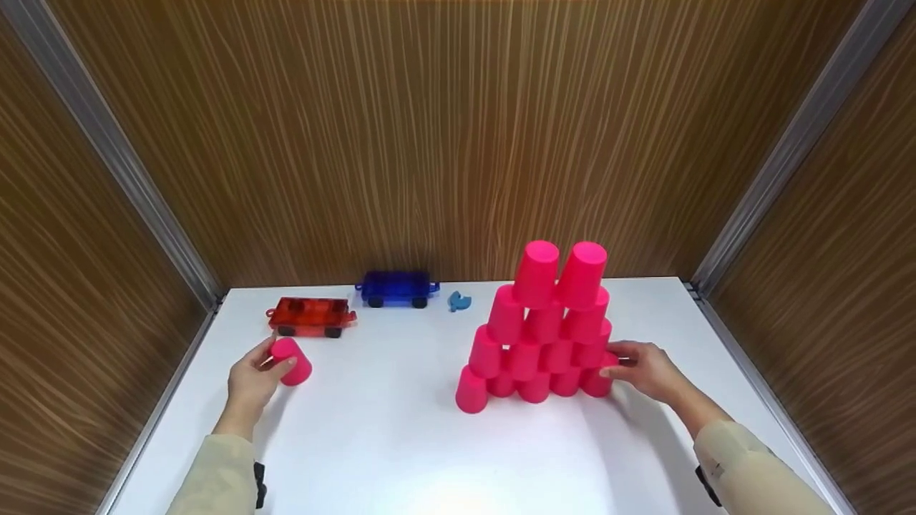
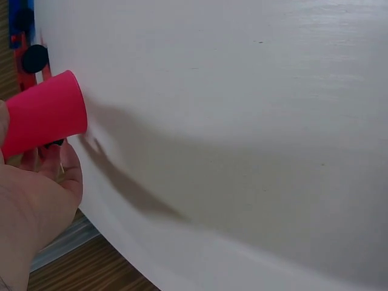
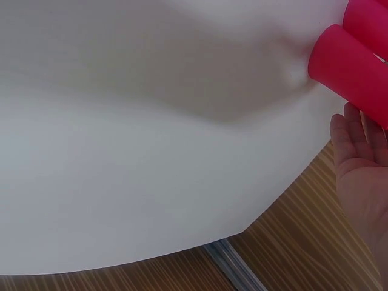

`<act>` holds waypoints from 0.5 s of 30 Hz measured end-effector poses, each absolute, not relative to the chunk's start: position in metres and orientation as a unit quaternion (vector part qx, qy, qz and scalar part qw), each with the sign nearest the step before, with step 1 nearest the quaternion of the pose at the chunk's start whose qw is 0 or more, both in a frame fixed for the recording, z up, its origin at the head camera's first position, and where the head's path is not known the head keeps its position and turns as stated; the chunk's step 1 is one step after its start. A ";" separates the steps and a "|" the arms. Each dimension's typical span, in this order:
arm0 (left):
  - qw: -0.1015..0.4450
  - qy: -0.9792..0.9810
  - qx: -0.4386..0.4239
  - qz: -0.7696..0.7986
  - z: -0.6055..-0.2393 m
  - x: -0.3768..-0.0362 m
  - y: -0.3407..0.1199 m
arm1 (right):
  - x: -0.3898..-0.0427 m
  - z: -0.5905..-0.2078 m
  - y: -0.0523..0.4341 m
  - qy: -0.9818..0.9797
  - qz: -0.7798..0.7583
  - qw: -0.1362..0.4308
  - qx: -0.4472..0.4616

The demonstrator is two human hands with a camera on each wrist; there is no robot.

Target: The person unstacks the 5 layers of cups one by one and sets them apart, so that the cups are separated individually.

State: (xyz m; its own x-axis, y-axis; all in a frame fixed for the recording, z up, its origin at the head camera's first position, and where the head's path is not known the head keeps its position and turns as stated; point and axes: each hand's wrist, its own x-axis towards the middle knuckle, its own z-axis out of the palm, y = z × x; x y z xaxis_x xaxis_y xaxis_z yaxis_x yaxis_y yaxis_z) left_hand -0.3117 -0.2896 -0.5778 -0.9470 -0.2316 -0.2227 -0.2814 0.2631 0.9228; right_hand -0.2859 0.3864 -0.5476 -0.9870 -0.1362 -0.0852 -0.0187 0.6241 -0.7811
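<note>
Wood-grain walls (image 1: 458,143) close in the white table (image 1: 401,443) at the back and both sides. On its right half stands a tower of upside-down pink cups (image 1: 545,323), four tiers high: five cups at the bottom, then four, three, and two side by side on top. Two light sleeves (image 1: 218,472) reach in from the near edge. The right hand (image 1: 650,370) has its thumb and fingers on either side of the right-end cup (image 1: 595,386) of the bottom row, gripping it. The left hand (image 1: 250,380) is well apart from the tower, near the table's left side. A red cart (image 1: 313,315) sits just beyond that hand, and a blue cart (image 1: 396,287) stands farther back, near the rear wall. Smaller is the single pink cup (image 1: 296,368), pinched between the left thumb and fingers, tilted, narrow end up; whether it touches the table I cannot tell. Smallest is a light-blue piece (image 1: 459,301) right of the blue cart
</note>
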 end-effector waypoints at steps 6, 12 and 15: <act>0.012 0.811 -0.147 0.565 -0.558 -0.303 -0.295 | -0.287 -0.549 0.384 0.895 -0.439 0.057 -0.052; -0.013 0.836 -0.100 0.540 -0.514 -0.296 -0.291 | -0.287 -0.550 0.383 0.896 -0.438 0.054 -0.054; -0.033 0.842 -0.054 0.536 -0.487 -0.294 -0.282 | -0.286 -0.550 0.384 0.897 -0.435 0.057 -0.045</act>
State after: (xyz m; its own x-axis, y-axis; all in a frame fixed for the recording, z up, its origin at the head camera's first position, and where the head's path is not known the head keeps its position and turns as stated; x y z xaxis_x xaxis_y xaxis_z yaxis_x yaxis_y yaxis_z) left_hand -0.2944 -0.2825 -0.4871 -0.9920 -0.1259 -0.0021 -0.0552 0.4196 0.9060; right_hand -0.2862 0.3840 -0.5503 -0.9894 -0.1311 -0.0627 -0.0320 0.6175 -0.7859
